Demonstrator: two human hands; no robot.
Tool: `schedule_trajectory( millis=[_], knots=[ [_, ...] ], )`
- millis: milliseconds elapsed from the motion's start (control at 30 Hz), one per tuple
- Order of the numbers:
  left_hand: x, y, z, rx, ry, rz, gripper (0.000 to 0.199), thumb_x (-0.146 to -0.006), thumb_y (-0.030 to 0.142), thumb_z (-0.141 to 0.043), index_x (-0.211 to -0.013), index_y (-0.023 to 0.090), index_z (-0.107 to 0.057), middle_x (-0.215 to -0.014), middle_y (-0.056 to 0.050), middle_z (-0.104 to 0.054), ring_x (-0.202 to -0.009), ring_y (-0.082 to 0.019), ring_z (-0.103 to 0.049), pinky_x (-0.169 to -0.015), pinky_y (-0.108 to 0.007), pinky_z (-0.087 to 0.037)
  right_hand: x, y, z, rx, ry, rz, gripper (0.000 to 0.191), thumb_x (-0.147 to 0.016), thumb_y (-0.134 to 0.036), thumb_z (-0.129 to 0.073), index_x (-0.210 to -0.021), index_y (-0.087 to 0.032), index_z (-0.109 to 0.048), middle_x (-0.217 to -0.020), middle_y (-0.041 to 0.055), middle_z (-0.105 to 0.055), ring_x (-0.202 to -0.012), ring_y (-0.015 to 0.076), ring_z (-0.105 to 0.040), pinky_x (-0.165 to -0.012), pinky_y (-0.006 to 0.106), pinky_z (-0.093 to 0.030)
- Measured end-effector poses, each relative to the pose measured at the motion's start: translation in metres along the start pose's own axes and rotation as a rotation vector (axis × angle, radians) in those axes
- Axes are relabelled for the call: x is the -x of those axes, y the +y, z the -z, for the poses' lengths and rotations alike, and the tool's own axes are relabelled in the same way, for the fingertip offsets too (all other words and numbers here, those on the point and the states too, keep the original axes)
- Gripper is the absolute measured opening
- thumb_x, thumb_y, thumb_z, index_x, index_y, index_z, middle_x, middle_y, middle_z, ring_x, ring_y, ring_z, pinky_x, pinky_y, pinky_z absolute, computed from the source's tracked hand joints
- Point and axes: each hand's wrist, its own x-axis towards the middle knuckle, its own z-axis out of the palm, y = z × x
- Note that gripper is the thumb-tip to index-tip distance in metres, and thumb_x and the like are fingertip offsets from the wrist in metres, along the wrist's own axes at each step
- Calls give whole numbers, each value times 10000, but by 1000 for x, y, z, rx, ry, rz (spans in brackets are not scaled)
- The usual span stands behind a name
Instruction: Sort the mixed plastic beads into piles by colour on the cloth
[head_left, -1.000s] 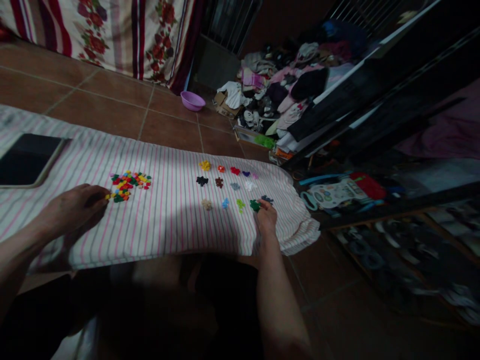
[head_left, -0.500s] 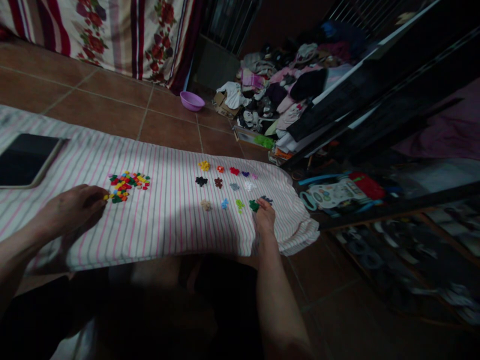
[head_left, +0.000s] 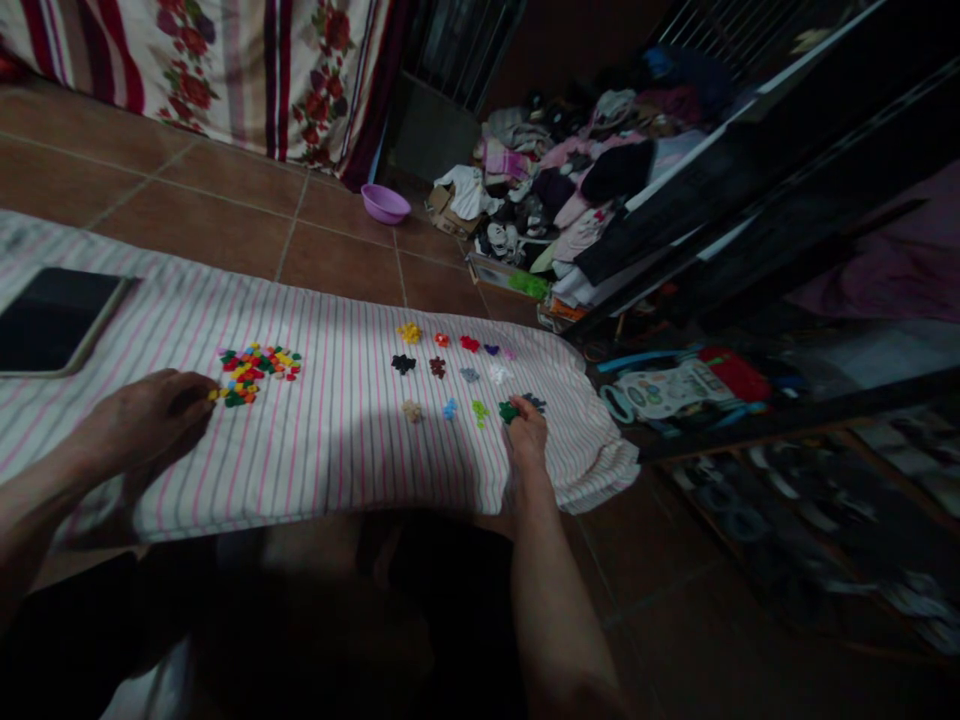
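My left hand [head_left: 161,412] rests at the left edge of a mixed heap of small coloured pieces [head_left: 255,372]. Its fingers are curled together, fingertips beside a few yellow pieces; what they hold, if anything, is hidden. On the right, my right hand [head_left: 529,435] has thumb and fingers closed at the small dark green pile [head_left: 508,411]. Whether a piece is pinched there is too small to make out. Close by lie a dark grey pile [head_left: 534,401], a lime green pile [head_left: 480,411], a light blue pile [head_left: 449,408] and a beige pile [head_left: 412,410].
Farther back on the striped cloth [head_left: 337,440] are yellow [head_left: 409,333], red [head_left: 469,344], black [head_left: 403,364], brown [head_left: 437,367] and white [head_left: 500,372] piles. A tablet [head_left: 56,318] lies left. A purple basin [head_left: 385,204] and heaped clothes [head_left: 562,180] are on the floor beyond.
My right hand has shifted very slightly at the dark green pile. My left hand stays at the edge of the mixed heap, and the piles look unchanged.
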Motion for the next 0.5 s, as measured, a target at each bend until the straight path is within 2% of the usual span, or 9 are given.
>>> schedule_trajectory(
  millis=[167,300,400,500],
  knots=[
    [1,1,0,-9,-24,21,552,-799,515,-316,-1077,165,-640,-1081,-117,-669,-945,-271,-646,-875,-384,-496,3,-9,3,47,-2,12,465,-611,-284,-473,-982,-145,-716,-993,107,-722,-988,257,-653,-994,435,-463],
    [3,6,4,15,-48,8,505,-835,461,-329,-1093,152,-633,-1114,-135,-658,-971,-256,-641,-900,-370,-482,5,-25,4,172,102,140,421,-641,-250,-444,-942,-157,-723,-957,128,-719,-969,287,-641,-967,480,-462],
    [3,8,6,23,-32,-11,459,-842,408,-360,-1098,158,-647,-1085,-141,-665,-972,-252,-645,-892,-361,-484,8,-48,-6,220,152,277,406,-706,-235,-426,-977,-156,-719,-968,141,-716,-961,290,-632,-948,484,-464],
    [3,8,5,41,-13,-10,392,-851,364,-398,-1081,187,-662,-1066,-119,-666,-934,-228,-652,-860,-351,-490,20,-80,-25,193,166,420,398,-771,-255,-417,-1004,-142,-718,-961,145,-704,-904,268,-634,-868,440,-498]
  ],
)
